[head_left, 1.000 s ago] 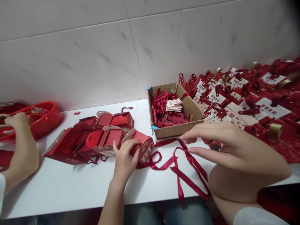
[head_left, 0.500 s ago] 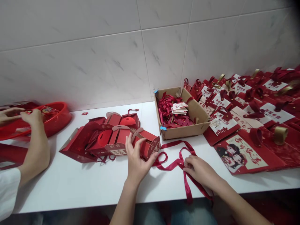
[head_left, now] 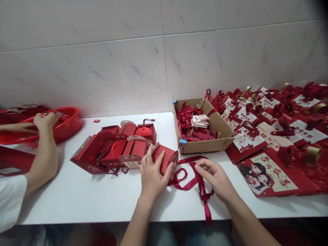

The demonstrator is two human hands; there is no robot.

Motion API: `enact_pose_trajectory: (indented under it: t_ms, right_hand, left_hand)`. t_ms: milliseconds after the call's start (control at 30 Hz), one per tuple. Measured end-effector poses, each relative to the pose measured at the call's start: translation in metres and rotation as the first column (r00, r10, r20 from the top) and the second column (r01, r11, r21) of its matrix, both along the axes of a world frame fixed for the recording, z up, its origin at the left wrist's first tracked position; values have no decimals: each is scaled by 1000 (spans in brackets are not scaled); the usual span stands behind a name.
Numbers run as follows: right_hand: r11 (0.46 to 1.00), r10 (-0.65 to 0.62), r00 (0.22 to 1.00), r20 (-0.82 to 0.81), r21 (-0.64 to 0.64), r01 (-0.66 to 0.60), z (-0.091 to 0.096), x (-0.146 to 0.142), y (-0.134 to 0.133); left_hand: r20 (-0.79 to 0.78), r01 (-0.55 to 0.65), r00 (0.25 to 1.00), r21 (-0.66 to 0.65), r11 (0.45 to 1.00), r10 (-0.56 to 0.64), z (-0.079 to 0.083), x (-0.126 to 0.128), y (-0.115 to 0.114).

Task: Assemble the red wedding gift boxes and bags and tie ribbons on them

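My left hand [head_left: 153,173] grips a small red gift box [head_left: 166,159] lying on its side on the white counter [head_left: 84,198], fingers wrapped over its top. My right hand [head_left: 214,177] pinches a dark red ribbon [head_left: 190,177] that trails in loops from the box across the counter and over its front edge. Just left of my left hand lies a heap of more red folded boxes [head_left: 115,147].
An open cardboard box [head_left: 217,124] with ribbons and tags stands behind my hands. Many finished red cards and bags with ribbons [head_left: 276,133] cover the right side. At far left another person's hand [head_left: 44,120] reaches into a red basin [head_left: 69,123]. A tiled wall backs the counter.
My right hand came down from above the cards to the ribbon and closed on it. My left hand shifted its hold on the red box. The view drifted left.
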State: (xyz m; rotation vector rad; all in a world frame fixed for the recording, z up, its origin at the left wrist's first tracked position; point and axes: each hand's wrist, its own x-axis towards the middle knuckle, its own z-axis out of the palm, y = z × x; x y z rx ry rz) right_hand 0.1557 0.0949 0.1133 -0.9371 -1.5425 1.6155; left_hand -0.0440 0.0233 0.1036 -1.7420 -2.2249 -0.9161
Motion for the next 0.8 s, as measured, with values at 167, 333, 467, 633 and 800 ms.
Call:
enact_pose_trajectory:
  t_ms: [167, 333, 467, 633, 800]
  right_hand:
    - [994, -19, 995, -98, -111, 8, -16, -30, -1]
    - [988, -10, 993, -116, -152, -8, -27, -46, 3]
    - [986, 6, 992, -125, -166, -27, -27, -46, 3]
    - [990, -9, 994, -111, -143, -7, -22, -41, 3]
    - [996, -48, 995, -87, -82, 41, -16, -35, 3]
  left_hand:
    - [21, -16, 1000, 20, 1000, 15, -19, 5, 1]
    - [91, 14, 995, 198, 980, -33, -28, 18, 3]
    - [70, 41, 996, 236, 971, -59, -30, 28, 3]
    - [81, 61, 993, 224, 973, -81, -35, 34, 0]
    - [79, 54, 994, 220, 974, -73, -36, 39, 0]
